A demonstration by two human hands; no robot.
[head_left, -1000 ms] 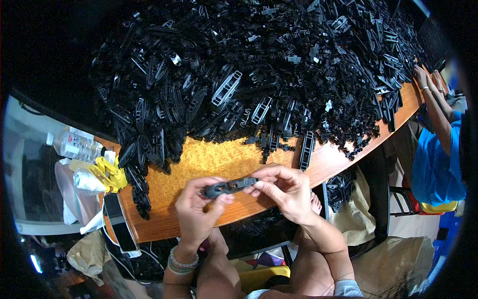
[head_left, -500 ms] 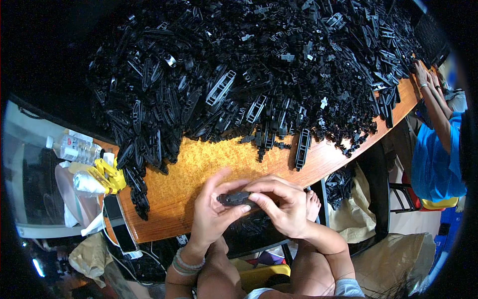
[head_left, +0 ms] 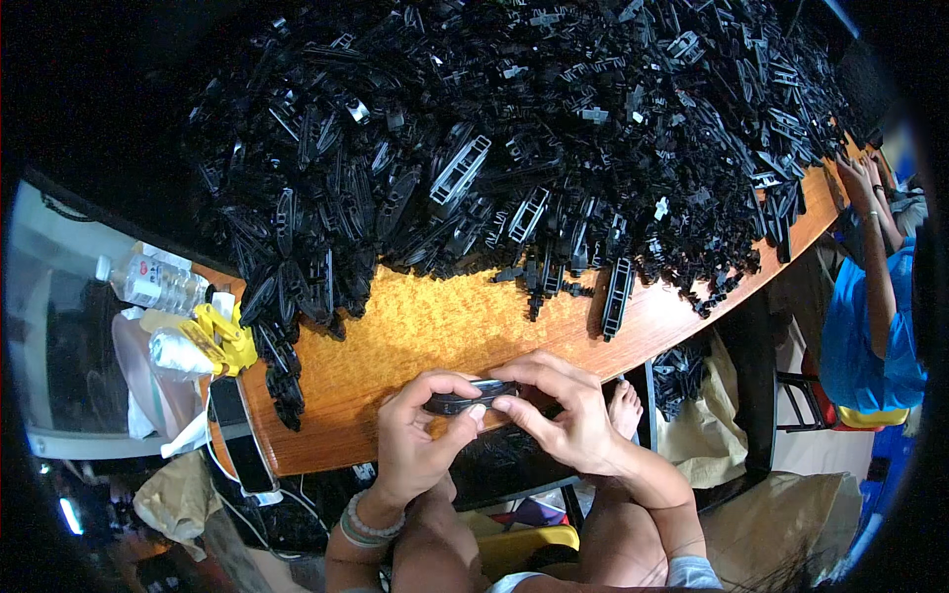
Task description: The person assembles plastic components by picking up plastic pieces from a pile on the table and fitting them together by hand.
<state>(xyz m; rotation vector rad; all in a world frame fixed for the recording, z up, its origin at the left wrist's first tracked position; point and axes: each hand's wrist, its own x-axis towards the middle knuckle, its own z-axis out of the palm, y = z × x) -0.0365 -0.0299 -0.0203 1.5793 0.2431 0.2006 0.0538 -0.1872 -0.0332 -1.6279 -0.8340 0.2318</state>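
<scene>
Between both hands, just in front of the table's near edge, I hold a small, long black plastic part (head_left: 457, 403) with rounded ends; its exact kind cannot be told. My left hand (head_left: 423, 432) pinches its left end with thumb and fingers. At the other end, my right hand (head_left: 561, 410) grips it the same way, thumb below and fingers above. Beyond the hands, a huge heap of black plastic parts (head_left: 494, 188) covers most of the wooden table (head_left: 395, 341). Some pieces are slim and boat-shaped, others ladder-like frames.
At the left lie a plastic bottle (head_left: 148, 282), a yellow plastic object (head_left: 225, 339) and a phone (head_left: 240, 435) by a white cable. More black parts (head_left: 677, 381) sit in a container below, beside brown paper (head_left: 714, 420). Far right, a person in blue (head_left: 870, 326) reaches to the table.
The black part has been turned, so a shinier side now shows. My left fingers have closed from a looser spread onto its end. The whole view has shifted slightly.
</scene>
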